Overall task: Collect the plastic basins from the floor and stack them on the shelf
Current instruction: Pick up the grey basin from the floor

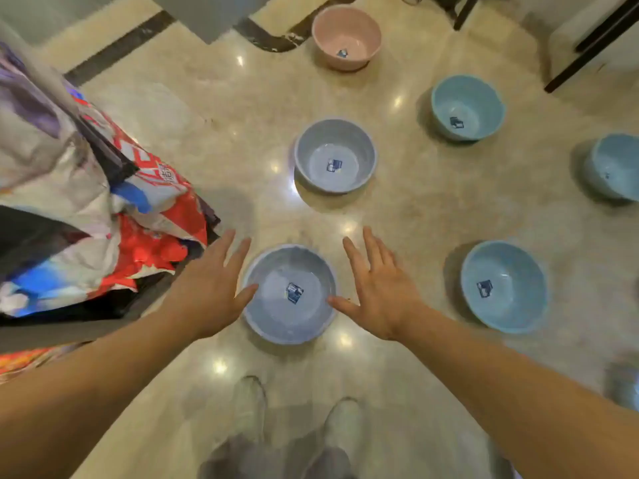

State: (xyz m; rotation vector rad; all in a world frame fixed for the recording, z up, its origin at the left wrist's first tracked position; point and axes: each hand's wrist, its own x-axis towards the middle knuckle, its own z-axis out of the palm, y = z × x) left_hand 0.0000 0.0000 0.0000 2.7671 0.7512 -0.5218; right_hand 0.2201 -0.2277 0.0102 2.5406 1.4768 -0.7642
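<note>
Obscured and cropped items, floor view

Teal basin [613, 165] cut by right edge; blurred grey-blue object [625, 387] at lower right, cropped, kind unclear. Basin stickers, e.g. [294, 292], too small to read. Shoes [249, 407] and trouser legs blurred. Printed bags [86, 216] run off left edge; dark furniture legs [587, 46] cropped top right.
</note>
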